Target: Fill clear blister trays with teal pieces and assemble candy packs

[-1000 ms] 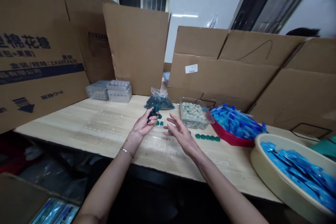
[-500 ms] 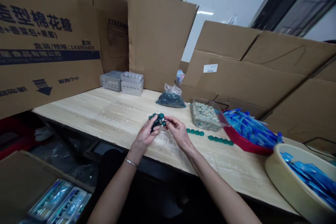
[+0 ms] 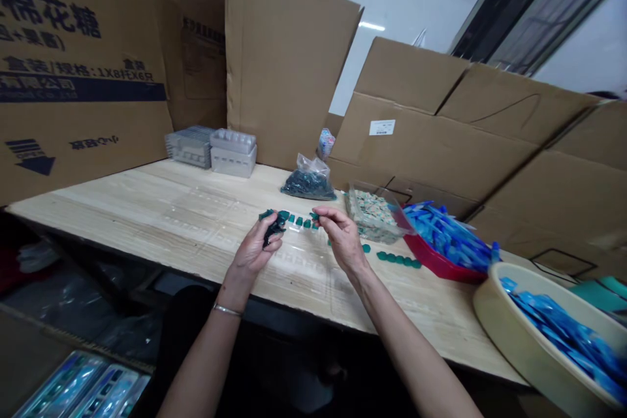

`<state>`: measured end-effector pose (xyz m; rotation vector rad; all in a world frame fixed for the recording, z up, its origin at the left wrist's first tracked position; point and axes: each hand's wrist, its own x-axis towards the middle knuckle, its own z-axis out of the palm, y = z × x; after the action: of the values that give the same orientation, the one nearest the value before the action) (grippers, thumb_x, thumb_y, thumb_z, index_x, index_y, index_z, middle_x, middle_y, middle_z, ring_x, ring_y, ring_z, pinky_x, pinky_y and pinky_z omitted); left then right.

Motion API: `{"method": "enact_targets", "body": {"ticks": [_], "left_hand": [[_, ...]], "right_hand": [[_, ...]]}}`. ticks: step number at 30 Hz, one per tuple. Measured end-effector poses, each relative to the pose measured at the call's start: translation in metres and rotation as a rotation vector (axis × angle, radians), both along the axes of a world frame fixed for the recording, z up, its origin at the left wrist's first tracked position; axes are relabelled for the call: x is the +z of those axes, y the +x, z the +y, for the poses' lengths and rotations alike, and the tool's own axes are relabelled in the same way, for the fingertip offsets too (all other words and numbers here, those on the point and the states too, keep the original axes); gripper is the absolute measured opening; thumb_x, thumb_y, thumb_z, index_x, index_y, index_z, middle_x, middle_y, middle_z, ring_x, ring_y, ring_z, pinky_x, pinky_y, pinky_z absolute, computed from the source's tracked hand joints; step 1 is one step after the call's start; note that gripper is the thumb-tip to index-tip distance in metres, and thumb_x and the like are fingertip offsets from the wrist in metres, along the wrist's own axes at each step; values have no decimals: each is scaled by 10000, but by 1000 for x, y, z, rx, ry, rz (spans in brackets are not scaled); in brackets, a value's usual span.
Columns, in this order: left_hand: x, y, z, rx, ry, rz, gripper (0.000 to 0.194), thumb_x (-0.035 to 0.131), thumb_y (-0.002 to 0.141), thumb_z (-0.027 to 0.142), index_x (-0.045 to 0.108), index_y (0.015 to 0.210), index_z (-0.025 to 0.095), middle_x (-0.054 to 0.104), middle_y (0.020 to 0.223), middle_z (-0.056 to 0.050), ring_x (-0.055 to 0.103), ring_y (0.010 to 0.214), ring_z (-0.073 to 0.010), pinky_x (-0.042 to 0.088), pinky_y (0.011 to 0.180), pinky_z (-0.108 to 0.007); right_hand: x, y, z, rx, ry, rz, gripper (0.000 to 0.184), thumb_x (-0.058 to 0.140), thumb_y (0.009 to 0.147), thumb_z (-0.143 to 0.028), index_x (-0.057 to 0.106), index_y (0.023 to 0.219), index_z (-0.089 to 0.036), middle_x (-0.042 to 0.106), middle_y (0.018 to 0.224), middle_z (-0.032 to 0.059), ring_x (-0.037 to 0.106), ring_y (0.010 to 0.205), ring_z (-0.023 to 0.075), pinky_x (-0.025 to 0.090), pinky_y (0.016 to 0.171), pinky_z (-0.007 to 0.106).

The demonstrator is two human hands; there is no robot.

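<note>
My left hand (image 3: 253, 253) grips a dark teal cluster of small plastic pieces (image 3: 273, 232) against its fingers. My right hand (image 3: 343, 238) is a little to the right, with its fingertips pinched on a small teal piece (image 3: 314, 215). A short row of teal pieces (image 3: 298, 221) lies on the wooden table (image 3: 147, 209) just beyond and between my hands. Further right, a second row of teal pieces (image 3: 398, 260) lies on the tabletop. Behind them stands a clear plastic bag of dark teal pieces (image 3: 308, 185).
A clear box of small printed packets (image 3: 375, 217) and a red tray of blue packets (image 3: 431, 258) stand on the right. A cream basin (image 3: 492, 320) holds more blue packets. Stacked grey-white plastic trays (image 3: 233, 153) and cardboard sheets (image 3: 289, 59) line the back.
My hands have come apart, with the right hand moving right from the cluster to a small piece. The left hand keeps the cluster. The view has swung slightly.
</note>
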<state>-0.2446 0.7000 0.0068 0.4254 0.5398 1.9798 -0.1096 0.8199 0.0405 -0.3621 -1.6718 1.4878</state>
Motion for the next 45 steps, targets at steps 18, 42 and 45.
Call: {"method": "enact_targets", "body": {"ticks": [18, 42, 45], "left_hand": [[1, 37, 14, 46, -71, 254, 332, 694, 696, 355, 535, 927, 177, 471, 698, 43, 355, 420, 8, 199, 351, -110], [-7, 32, 16, 65, -146, 326, 284, 692, 688, 328, 492, 816, 174, 462, 615, 58, 332, 386, 1, 168, 343, -121], [-5, 37, 15, 56, -134, 371, 268, 674, 712, 342, 507, 835, 171, 454, 630, 55, 342, 400, 0, 186, 350, -122]], "right_hand": [[3, -5, -18, -194, 521, -185, 145, 567, 782, -230, 670, 883, -208, 635, 813, 32, 572, 737, 155, 462, 735, 297], [22, 22, 4, 91, -138, -53, 194, 614, 756, -385, 601, 768, -192, 646, 894, 39, 541, 643, 107, 443, 590, 240], [20, 24, 3, 58, -14, -96, 171, 640, 745, -347, 614, 729, -180, 666, 952, 59, 577, 690, 119, 462, 605, 241]]}}
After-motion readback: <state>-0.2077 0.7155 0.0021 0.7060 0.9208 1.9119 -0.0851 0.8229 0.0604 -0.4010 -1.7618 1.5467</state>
